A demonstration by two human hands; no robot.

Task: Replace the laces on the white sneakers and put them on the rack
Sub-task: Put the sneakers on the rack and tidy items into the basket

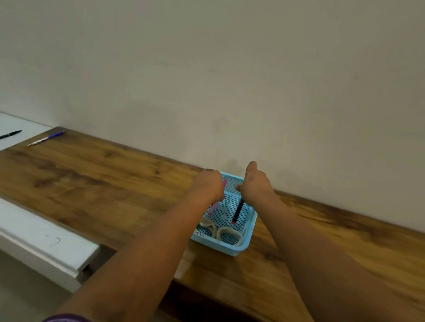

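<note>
Two coiled white laces (220,233) lie at the near end of a light-blue perforated plastic basket (247,235) on a wooden tabletop (104,178).
Over that basket, the left hand (209,185) grips a pink stick-like item (216,204), the right hand (256,189) a black pen with a red tip (237,213). Far left of the basket lie a blue-capped pen (46,138) and a black pen (2,137).
</note>
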